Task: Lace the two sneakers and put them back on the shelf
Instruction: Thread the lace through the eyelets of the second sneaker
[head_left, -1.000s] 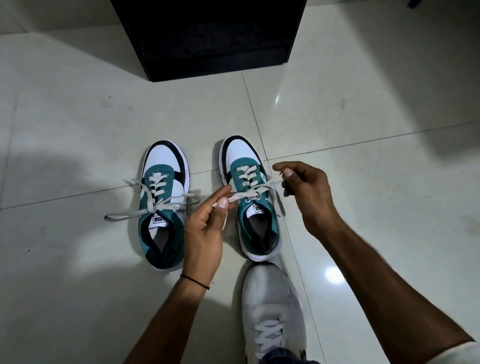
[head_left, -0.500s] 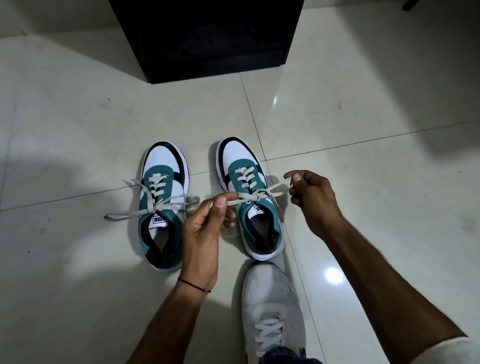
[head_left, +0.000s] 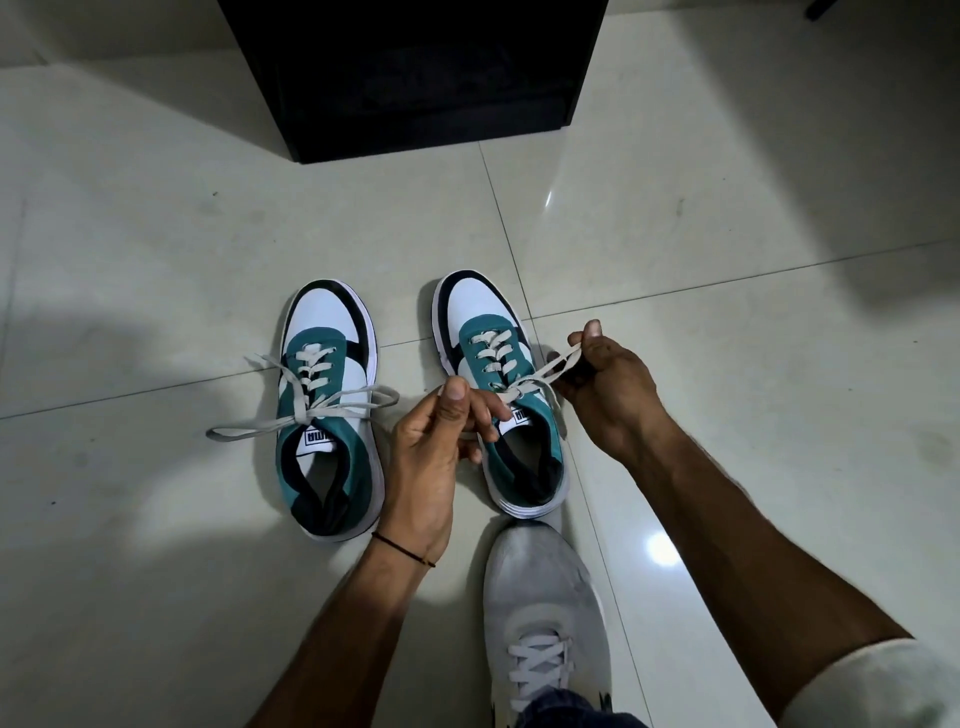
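Observation:
Two teal, white and black sneakers stand side by side on the floor, toes pointing away from me. The left sneaker (head_left: 327, 410) has its grey lace tied in a loose bow, with ends trailing left and right. The right sneaker (head_left: 501, 395) is laced up to the tongue. My left hand (head_left: 434, 452) pinches one end of the right sneaker's lace (head_left: 540, 376) just left of the tongue. My right hand (head_left: 605, 387) pinches the other end and holds it taut to the right of the shoe.
A black shelf unit (head_left: 415, 78) stands on the pale tiled floor (head_left: 156, 234) just beyond the sneakers. My own grey sneaker (head_left: 545, 613) is planted right behind the right sneaker's heel.
My right hand has drawn its lace end farther right and a little down, tightening the crossing over the tongue. My left hand has kept its pinch and barely moved.

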